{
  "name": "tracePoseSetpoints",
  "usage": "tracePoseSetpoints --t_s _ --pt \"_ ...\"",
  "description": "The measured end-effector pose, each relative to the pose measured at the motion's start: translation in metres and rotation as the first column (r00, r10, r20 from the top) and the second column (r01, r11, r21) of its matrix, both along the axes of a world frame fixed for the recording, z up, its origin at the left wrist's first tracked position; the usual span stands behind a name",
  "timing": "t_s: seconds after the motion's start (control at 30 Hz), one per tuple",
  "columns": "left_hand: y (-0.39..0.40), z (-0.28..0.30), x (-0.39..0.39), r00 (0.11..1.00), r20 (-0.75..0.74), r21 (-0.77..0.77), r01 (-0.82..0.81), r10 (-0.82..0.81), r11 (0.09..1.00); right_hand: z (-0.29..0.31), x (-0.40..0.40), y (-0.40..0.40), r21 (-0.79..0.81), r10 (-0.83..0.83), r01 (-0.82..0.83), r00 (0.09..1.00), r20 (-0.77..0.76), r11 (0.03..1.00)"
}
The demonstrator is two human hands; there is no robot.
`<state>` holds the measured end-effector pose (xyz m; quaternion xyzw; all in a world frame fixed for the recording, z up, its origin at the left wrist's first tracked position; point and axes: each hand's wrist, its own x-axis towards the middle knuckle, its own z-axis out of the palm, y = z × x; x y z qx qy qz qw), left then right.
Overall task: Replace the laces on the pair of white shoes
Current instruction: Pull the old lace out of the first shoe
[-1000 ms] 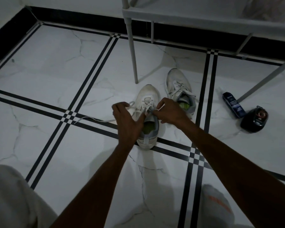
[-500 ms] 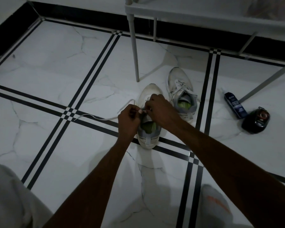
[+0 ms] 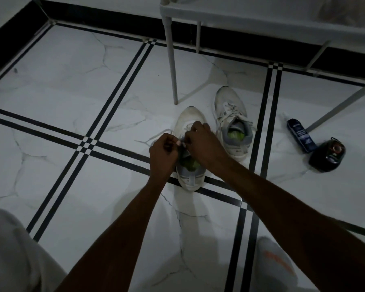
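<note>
head view, looking down at a white marble floor (image 3: 76,85) crossed by black stripes: both arms reach forward over the nearer white shoe (image 3: 190,148), which stands on the floor with its toe pointing away and its heel across a black stripe. the left hand (image 3: 163,153) has its fingers curled, the grip pinching a white lace (image 3: 156,137) beside the shoe's eyelets; a loop of that lace trails off to the left on the tile. the right hand (image 3: 202,142) lies over the shoe's tongue, fingers bent down onto the lacing, touching the left hand; its grip looks closed on the lace, though the fingertips are hidden. the second white shoe (image 3: 232,121) stands just beside to the right, laced, green insole showing. further right lie a dark blue bottle (image 3: 299,135) and a black round container (image 3: 327,155), touching. a white frame leg (image 3: 171,60) stands behind the shoes.
</note>
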<state>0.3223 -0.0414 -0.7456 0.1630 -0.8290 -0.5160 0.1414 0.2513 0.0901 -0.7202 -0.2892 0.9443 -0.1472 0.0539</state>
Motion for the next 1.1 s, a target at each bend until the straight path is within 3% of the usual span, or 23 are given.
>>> tracePoseSetpoints --t_s 0.1,0.17,0.23,0.3,0.43,0.53,0.6,0.7,0.77,0.87,0.93,1.1 --pt "-0.002 0.000 0.000 1.000 0.010 0.002 -0.003 0.003 1.000 0.003 -0.005 0.007 -0.028 0.067 -0.068 0.996 -0.051 0.997" --pt "-0.002 0.000 -0.002 1.000 0.018 0.004 -0.003 0.003 1.000 0.006 -0.024 0.022 -0.150 -0.152 0.136 0.983 -0.099 0.979" --pt "-0.002 0.000 -0.003 1.000 0.015 0.010 -0.007 0.007 1.000 0.012 -0.049 0.046 -0.263 -0.484 0.449 0.871 -0.085 0.854" --pt "-0.002 -0.001 -0.003 1.000 0.015 0.004 -0.024 0.024 1.000 0.020 -0.067 0.066 -0.265 -0.634 0.598 0.771 -0.071 0.757" --pt "-0.004 -0.003 -0.004 0.999 0.025 0.000 -0.030 0.030 1.000 0.030 -0.054 0.051 -0.325 -0.381 0.368 0.924 0.024 0.871" --pt "-0.003 -0.002 -0.005 0.998 0.039 -0.023 -0.038 0.039 0.999 0.024 -0.023 0.018 -0.128 -0.124 0.124 0.992 0.009 0.984" --pt "-0.002 -0.002 -0.005 0.998 0.042 -0.022 -0.038 0.039 0.999 0.018 -0.007 0.001 0.031 -0.030 0.029 1.000 0.005 0.999" --pt "-0.005 -0.003 -0.004 0.999 0.046 -0.035 -0.026 0.028 0.999 0.009 0.002 -0.009 0.073 0.051 -0.049 0.998 -0.035 0.996" --pt "-0.007 -0.005 -0.004 0.999 0.045 -0.032 -0.023 0.024 0.999 0.015 -0.005 -0.003 -0.028 0.012 -0.012 1.000 -0.018 1.000" --pt "-0.006 -0.004 -0.004 0.999 0.036 -0.047 -0.035 0.037 0.998 0.018 -0.037 0.025 -0.239 -0.316 0.311 0.949 0.020 0.920" --pt "-0.006 -0.005 -0.004 0.999 0.019 -0.060 -0.027 0.029 0.998 0.016 -0.046 0.037 -0.258 -0.415 0.412 0.909 0.047 0.874" --pt "-0.005 -0.009 -0.004 0.998 0.037 -0.071 -0.042 0.045 0.997 0.016 -0.036 0.031 -0.174 -0.325 0.322 0.946 0.010 0.931"
